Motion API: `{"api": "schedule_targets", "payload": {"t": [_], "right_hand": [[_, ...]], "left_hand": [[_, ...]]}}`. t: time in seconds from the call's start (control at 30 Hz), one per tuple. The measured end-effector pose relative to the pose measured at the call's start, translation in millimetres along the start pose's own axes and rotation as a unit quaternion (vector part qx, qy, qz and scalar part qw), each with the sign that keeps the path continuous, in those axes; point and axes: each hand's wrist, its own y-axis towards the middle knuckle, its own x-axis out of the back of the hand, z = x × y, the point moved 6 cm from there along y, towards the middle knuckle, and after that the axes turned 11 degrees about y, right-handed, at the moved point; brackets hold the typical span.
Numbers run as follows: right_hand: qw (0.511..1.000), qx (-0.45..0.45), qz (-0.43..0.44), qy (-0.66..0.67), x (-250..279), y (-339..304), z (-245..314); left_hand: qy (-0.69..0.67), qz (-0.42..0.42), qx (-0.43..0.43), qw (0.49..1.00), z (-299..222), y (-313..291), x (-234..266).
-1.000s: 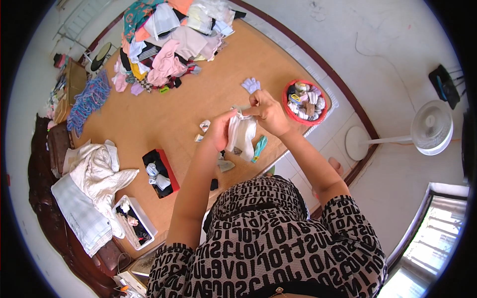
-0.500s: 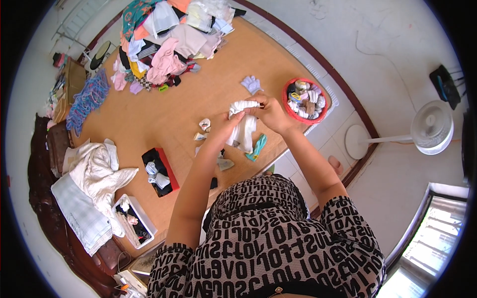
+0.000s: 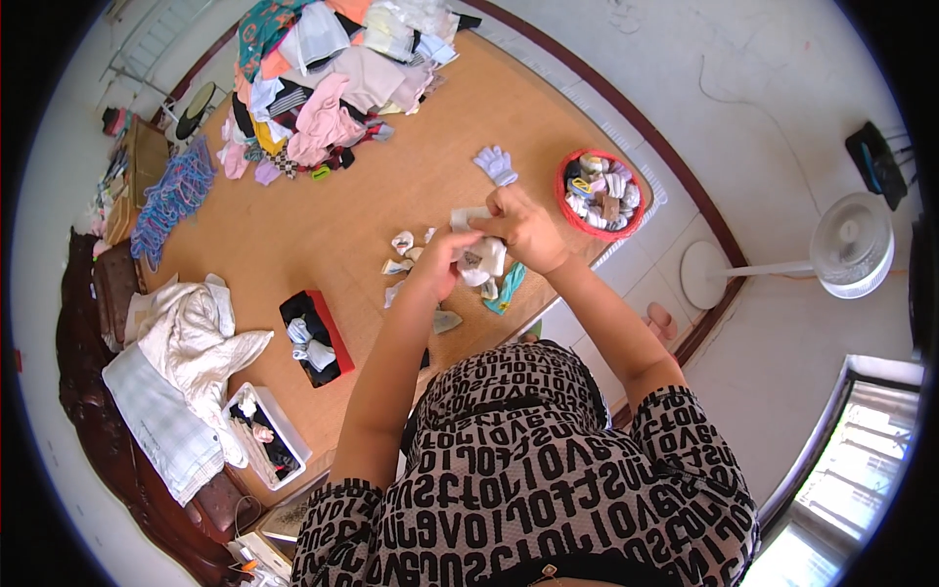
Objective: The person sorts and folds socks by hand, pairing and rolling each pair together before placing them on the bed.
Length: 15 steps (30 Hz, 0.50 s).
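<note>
A white sock (image 3: 482, 262) is bunched between my two hands above the near edge of the bed mat. My right hand (image 3: 528, 231) is closed on its upper part, with fingers curled in. At its left side, my left hand (image 3: 445, 262) pinches the fabric, fingertips close to the right hand's; part of that grip is hidden. A teal sock (image 3: 508, 292) lies just below the white one. Small pale socks (image 3: 402, 243) and a grey sock (image 3: 446, 321) lie around my left wrist. A lavender glove (image 3: 496, 165) rests beyond my right hand.
A red basket (image 3: 638, 217) of rolled socks stands right of my hands. Left are a red-and-black box (image 3: 338, 342) and a white bin (image 3: 292, 474) holding clothes. A large clothes pile (image 3: 333, 117) lies at the far end. A white fan (image 3: 849, 249) stands at right.
The white sock, earlier hanging long with a rolled top, is now more bunched up. My left hand has shifted slightly down and its fingers have moved; my right hand has turned over the fabric.
</note>
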Motion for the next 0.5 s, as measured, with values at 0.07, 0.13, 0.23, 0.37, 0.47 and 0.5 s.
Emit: {"api": "schedule_targets", "payload": {"t": [0.07, 0.13, 0.23, 0.37, 0.47, 0.5], "right_hand": [[0.997, -0.009, 0.075, 0.013, -7, -3, 2], [0.991, -0.048, 0.06, 0.112, -9, -10, -12], [0.946, -0.184, -0.017, 0.265, -4, -14, -31], [0.906, -0.331, 0.042, 0.261, -3, -4, -15], [0.893, -0.366, 0.076, 0.25, -13, -16, -28], [0.888, -0.373, -0.003, 0.27, -18, -27, -48]], "left_hand": [[-0.084, -0.003, 0.038, 0.996, 6, 1, 4], [-0.051, -0.032, 0.01, 0.998, 10, 6, 15], [0.056, -0.06, -0.029, 0.996, -4, -3, 2], [0.125, -0.042, -0.096, 0.987, -2, 3, 10], [0.047, -0.051, -0.034, 0.997, 2, 2, 0], [0.05, -0.047, -0.033, 0.997, 3, 4, -1]]}}
